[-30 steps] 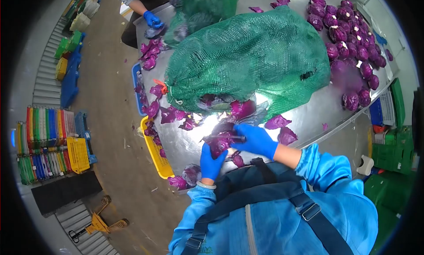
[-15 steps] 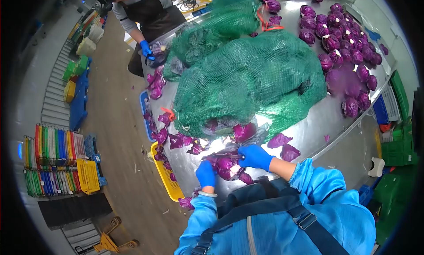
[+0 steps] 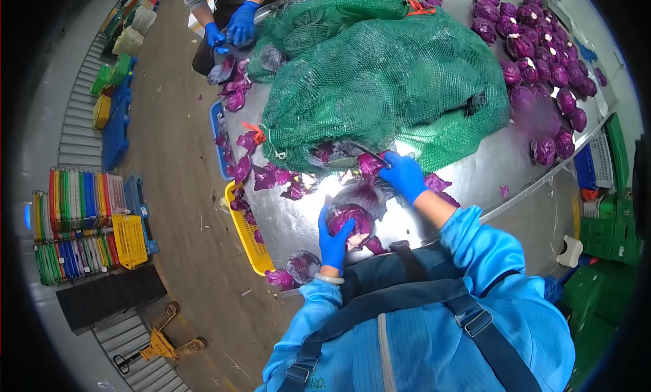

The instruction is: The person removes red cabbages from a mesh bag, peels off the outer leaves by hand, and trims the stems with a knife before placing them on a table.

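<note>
My left hand [image 3: 333, 241], in a blue glove, is wrapped round the near left side of a red cabbage [image 3: 352, 219], whose pale cut stem faces me. A loose dark outer leaf [image 3: 365, 197] lies against its far side. My right hand [image 3: 405, 177], also gloved in blue, grips a knife [image 3: 368, 152]; its blade points up and left, away from the cabbage, and the handle is mostly hidden in the fist. Left of my left wrist sits a duller purple cabbage [image 3: 302, 266], by the table edge.
Green mesh sacks [image 3: 386, 87] of cabbages fill the middle of the metal table [image 3: 468, 178]. Many peeled cabbages [image 3: 542, 53] stand at the far right. Trimmed leaves [image 3: 271, 177] lie along the left edge, above a yellow basket [image 3: 252, 239] and a blue basket [image 3: 218, 138]. A co-worker's gloved hands [image 3: 241, 26] are at the far left.
My right hand has lifted the knife up and away from the cabbage. My left hand now spreads round the cabbage, showing its cut stem. The co-worker's second hand has come into view.
</note>
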Demonstrator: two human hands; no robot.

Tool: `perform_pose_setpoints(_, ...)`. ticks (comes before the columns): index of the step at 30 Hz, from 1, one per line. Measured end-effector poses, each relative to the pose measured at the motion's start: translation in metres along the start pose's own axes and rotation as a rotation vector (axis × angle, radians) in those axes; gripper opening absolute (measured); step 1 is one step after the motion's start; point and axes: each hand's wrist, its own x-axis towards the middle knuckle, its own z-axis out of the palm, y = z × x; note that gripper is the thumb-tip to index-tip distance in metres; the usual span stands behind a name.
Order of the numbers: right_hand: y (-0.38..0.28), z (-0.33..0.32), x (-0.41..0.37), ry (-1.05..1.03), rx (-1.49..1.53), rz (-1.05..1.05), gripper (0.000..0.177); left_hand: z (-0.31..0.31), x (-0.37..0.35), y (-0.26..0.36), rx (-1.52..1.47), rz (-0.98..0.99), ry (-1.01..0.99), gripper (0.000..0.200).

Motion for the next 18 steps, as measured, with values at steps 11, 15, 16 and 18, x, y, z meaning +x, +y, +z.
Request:
perform_pose_setpoints(11, -0.019, 0.005, -0.04, -0.633, 0.174, -0.408, 0.072, -0.024, 0.008, -0.033, 0.105, 0.029, -0.108, 0.075)
perform_pose_setpoints(15, -0.009, 0.004, -0.036, -0.532, 0.135, -0.21, 0.054, -0.029, 0.001, -0.028, 0.101, 0.131, -0.2, 0.108)
perform_pose_setpoints(16, -0.01, -0.004, -0.037, -0.467, 0.155, -0.166, 0.052, -0.029, 0.003, -0.028, 0.151, 0.151, -0.192, 0.11)
perform_pose_setpoints(18, -0.015, -0.013, -0.036, -0.456, 0.196, -0.195, 0.051, -0.028, 0.003, -0.03, 0.248, 0.186, -0.167, 0.115)
